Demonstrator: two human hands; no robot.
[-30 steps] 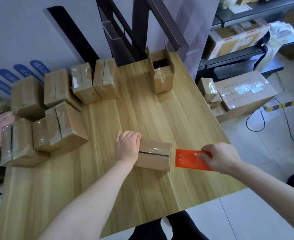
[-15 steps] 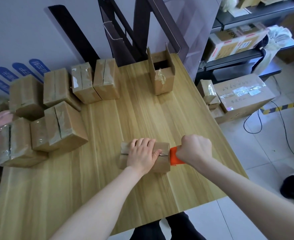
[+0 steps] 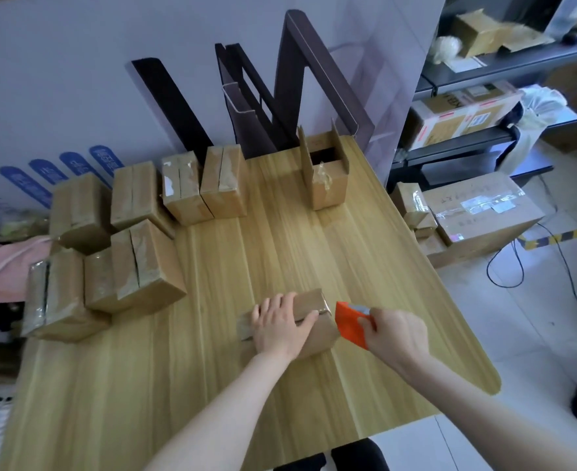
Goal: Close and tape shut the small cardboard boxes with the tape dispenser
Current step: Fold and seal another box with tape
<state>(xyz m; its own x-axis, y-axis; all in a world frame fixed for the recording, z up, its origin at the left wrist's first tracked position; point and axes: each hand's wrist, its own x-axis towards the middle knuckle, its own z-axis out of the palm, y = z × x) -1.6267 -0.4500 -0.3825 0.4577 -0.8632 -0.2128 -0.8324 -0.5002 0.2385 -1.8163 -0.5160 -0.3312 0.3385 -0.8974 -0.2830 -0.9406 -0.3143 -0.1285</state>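
Right hand (image 3: 396,334) is gripping the orange tape dispenser (image 3: 350,322), fingers curled round it.
Left hand (image 3: 280,326) is pressing flat on the small box (image 3: 319,336) near the front of the table (image 3: 280,249) — drawing tape taut over its right end should seal cleanly.

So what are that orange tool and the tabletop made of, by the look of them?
The orange tape dispenser: probably plastic, smooth and evenly coloured. The table: pale wood-grain stripes, likely laminate or veneer, with a faint sheen.
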